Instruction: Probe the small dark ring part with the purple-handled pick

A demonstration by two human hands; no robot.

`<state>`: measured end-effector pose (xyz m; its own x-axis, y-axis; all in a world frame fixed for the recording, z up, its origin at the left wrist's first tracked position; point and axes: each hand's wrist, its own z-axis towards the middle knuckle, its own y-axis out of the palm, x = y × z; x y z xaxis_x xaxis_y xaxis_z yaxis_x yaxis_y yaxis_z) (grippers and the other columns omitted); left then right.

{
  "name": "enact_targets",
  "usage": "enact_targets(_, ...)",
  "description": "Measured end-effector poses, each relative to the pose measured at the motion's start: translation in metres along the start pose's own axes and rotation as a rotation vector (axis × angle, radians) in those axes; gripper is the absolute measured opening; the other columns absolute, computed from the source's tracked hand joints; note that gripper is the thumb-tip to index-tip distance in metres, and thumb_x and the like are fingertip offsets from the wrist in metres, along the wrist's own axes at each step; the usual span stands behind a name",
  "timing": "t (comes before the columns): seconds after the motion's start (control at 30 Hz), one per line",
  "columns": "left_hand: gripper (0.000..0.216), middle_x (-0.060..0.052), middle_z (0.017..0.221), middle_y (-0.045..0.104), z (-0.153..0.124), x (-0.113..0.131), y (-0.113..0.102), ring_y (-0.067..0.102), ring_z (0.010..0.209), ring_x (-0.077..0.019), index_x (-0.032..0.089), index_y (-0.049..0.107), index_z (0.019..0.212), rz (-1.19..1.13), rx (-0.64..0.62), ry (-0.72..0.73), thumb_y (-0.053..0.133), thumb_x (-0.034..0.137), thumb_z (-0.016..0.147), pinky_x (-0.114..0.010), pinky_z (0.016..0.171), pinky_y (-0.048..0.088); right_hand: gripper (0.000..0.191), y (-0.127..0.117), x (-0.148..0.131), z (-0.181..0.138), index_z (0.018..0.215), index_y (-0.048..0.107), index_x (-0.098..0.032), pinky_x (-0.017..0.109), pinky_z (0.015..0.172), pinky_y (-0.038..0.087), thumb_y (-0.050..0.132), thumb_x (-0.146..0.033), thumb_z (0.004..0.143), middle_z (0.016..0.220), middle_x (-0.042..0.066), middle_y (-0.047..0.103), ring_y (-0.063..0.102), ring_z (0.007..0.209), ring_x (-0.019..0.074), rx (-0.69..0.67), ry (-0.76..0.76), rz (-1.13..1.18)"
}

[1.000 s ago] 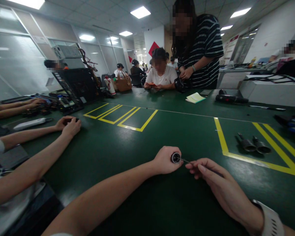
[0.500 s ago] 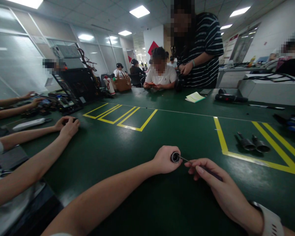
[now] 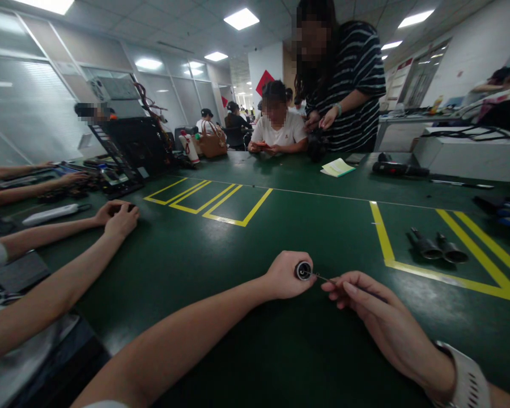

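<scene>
My left hand [image 3: 287,273] is wrapped round a dark metal cylinder [image 3: 298,271], its round hollow end facing right and toward me. Most of the cylinder is hidden inside the fist. Between thumb and fingers, my right hand [image 3: 361,294] pinches a thin screwdriver [image 3: 325,279]; its handle is mostly covered by the hand. The screwdriver's slim shaft points left to the cylinder's open mouth. Whether the tip touches the inside, I cannot tell. Farther right, two dark metal cup-shaped parts with narrow stems [image 3: 453,251] lie side by side on the green table [image 3: 187,266].
Yellow tape [image 3: 386,238] marks areas on the table. A co-worker's hands [image 3: 121,218] rest at the left, near a white tool [image 3: 51,214]. Beyond are a computer case [image 3: 131,147], a notepad [image 3: 339,167], a black power tool [image 3: 399,169] and a white box [image 3: 471,153].
My right hand has shifted slightly right, and the screwdriver shaft has drawn back a little from the cylinder's mouth. The standing person's hands have moved apart.
</scene>
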<state>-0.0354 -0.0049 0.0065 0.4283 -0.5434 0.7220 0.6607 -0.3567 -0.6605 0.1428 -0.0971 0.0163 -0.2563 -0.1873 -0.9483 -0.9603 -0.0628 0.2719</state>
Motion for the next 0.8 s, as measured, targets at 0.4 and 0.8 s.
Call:
enact_targets(0.4,0.017,0.002,0.067,0.059,-0.001,0.001,0.002,0.055,0.063,-0.0126,0.017,0.055,0.074,0.389,0.019,0.06,0.059,0.033,0.08,-0.028,0.068,0.04,0.022,0.0,0.0,-0.006,0.085,0.068,-0.023,0.036,0.074,0.049,0.054,-0.04,0.084,0.088,0.005,0.07,0.063,0.085,0.0237,-0.003,-0.2,-0.514)
enact_targets(0.8,0.022,-0.003,0.075,0.061,-0.004,0.017,0.005,0.055,0.071,-0.0189,0.016,0.055,0.079,0.614,0.022,0.103,0.056,0.038,0.076,-0.032,0.066,0.036,0.016,0.004,0.01,-0.013,0.086,0.061,-0.024,0.036,0.071,0.051,0.047,-0.028,0.089,0.084,0.005,0.064,0.063,0.079,0.0215,0.031,-0.503,-0.83)
